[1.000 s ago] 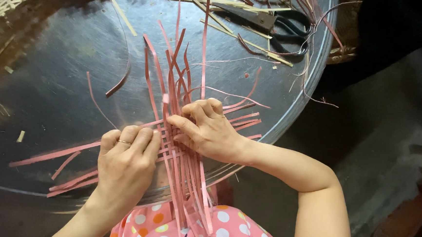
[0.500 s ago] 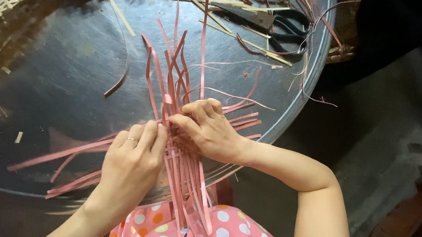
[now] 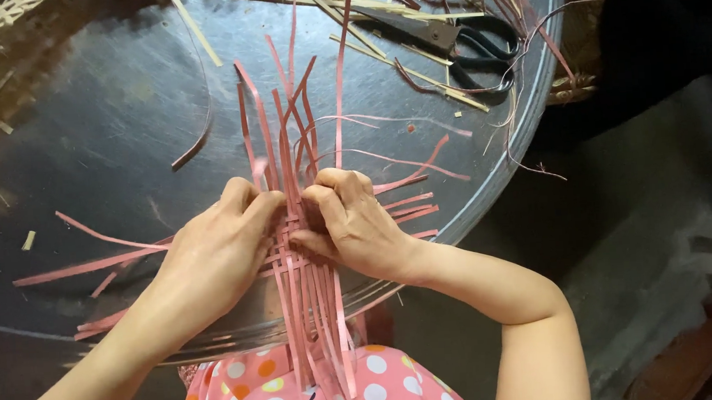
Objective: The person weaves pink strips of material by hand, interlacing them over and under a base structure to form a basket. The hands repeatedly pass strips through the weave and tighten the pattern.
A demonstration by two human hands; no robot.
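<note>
Many thin pink strips, half woven, pinched by both hands on a round dark metal desk.

Pink woven strips (image 3: 297,253) lie at the desk's (image 3: 103,100) near edge; left hand (image 3: 219,249) and right hand (image 3: 357,220) both have fingers closed on the crossing strips. Black-handled scissors (image 3: 466,45) rest well apart among pale loose slivers (image 3: 398,8).

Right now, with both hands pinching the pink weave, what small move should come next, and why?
Probably press the crossing strips snug: the left hand and right hand bunch over the woven patch of pink strips, whose upper ends fan loose over the round metal table.
</note>
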